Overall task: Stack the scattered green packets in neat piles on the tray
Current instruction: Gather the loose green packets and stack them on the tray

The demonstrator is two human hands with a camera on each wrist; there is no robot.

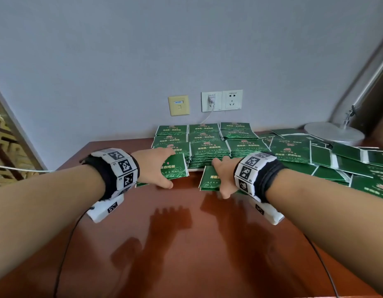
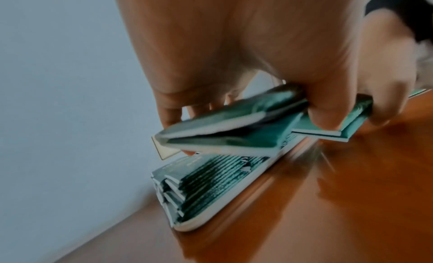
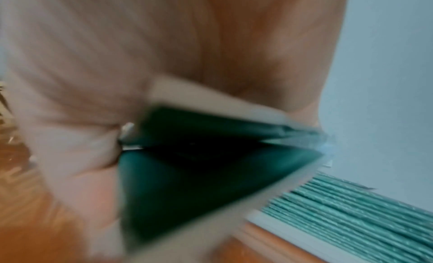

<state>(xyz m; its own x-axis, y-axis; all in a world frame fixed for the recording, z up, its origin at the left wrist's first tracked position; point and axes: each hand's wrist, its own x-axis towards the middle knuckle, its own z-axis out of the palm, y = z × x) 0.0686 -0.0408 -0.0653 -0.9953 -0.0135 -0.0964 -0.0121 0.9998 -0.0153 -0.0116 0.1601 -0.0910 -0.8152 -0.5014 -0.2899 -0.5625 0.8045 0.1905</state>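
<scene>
The brown wooden table [image 1: 186, 244] fills the lower half of the head view, with the grey wall [image 1: 164, 50] behind it. At about 12 o'clock on the table stands the white tray [image 2: 234, 209], loaded with neat piles of green packets [image 1: 209, 147] in rows; from the left wrist view their edges lie in even layers above the tray's rim. At 2 o'clock, right of the tray, many scattered green packets [image 1: 345, 166] lie overlapping on the table, some turned over. Behind them, near 1 o'clock, is the round grey base of a lamp [image 1: 334, 132]. On the wall at 12 o'clock there are a double white socket [image 1: 222, 100] with a plug and cable in it, and a yellowish plate [image 1: 179, 105] beside it.

The left hand [image 1: 156, 166] is just in front of the tray's near left corner. Its thumb and fingers are curled around a small bundle of packets [image 2: 234, 130] and pinch it. The right hand [image 1: 226, 175] is at the tray's near edge, and it grips another bundle [image 1: 209, 179] between thumb and fingers; the right wrist view is blurred, but it shows the packets opening like a fan. Both wrists wear black bands with white coded markers [image 1: 124, 166].
</scene>
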